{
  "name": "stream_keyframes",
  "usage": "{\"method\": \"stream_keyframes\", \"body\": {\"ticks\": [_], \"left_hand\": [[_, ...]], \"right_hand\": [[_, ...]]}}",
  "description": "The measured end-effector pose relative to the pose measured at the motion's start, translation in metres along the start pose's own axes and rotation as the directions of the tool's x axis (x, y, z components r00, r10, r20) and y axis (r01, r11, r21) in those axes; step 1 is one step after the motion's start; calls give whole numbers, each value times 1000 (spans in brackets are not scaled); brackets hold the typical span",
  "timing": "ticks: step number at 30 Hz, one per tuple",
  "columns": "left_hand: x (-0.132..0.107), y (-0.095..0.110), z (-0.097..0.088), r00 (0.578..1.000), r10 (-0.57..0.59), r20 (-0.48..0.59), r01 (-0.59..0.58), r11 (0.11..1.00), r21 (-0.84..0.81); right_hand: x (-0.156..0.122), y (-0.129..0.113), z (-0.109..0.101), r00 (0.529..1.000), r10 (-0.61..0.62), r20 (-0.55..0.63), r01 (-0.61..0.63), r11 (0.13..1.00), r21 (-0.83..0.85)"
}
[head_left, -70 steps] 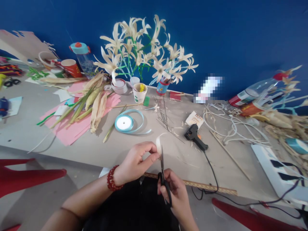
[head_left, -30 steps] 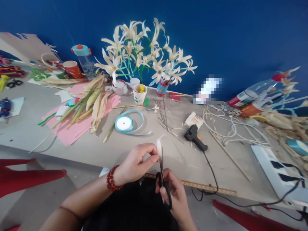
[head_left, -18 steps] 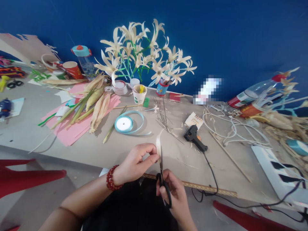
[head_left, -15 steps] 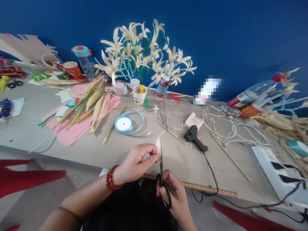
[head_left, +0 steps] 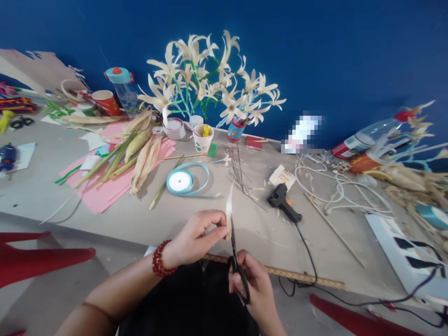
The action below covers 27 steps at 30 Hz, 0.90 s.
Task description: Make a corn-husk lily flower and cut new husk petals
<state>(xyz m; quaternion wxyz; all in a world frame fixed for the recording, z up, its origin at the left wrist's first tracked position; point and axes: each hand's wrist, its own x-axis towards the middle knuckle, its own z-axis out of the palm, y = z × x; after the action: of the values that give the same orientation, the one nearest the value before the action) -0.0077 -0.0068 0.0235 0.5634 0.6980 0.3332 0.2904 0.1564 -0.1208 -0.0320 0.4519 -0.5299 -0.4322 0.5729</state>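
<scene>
My left hand (head_left: 205, 235), with a red bead bracelet at its wrist, pinches a pale strip of corn husk (head_left: 228, 210) that stands upright and narrows to a point. In my right hand (head_left: 254, 284) is a pair of black-handled scissors (head_left: 239, 273), its blades pointing up along the right side of the strip. The blades look nearly closed and lie against or very close to the husk. Beyond my hands on the table lies a spool of light blue ribbon (head_left: 180, 181), with a loose end curling right.
Husk flowers (head_left: 210, 84) stand in cups at the back. Corn husks (head_left: 145, 163) lie on pink paper (head_left: 94, 196) at left. To the right are a black glue gun (head_left: 284, 203) with its cord, a thin stick (head_left: 336, 231), white cables and a power strip (head_left: 402, 254).
The husk's top now tapers to a single point; the thin sliver that curled off to the right at its tip is gone. Both hands stay in nearly the same place.
</scene>
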Motion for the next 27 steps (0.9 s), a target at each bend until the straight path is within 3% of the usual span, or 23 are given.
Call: {"method": "stream_keyframes", "body": {"ticks": [14,27], "left_hand": [[-3,-2,-2,996,20,88,-24,999,35],[-5,-2,-6,993,15,117,-11,999,-35]], "right_hand": [[0,-2,-2,1000,-2,-7,1,1000,-8],[-2,16,-8,1000,-12,-15,10,997,-72]]}}
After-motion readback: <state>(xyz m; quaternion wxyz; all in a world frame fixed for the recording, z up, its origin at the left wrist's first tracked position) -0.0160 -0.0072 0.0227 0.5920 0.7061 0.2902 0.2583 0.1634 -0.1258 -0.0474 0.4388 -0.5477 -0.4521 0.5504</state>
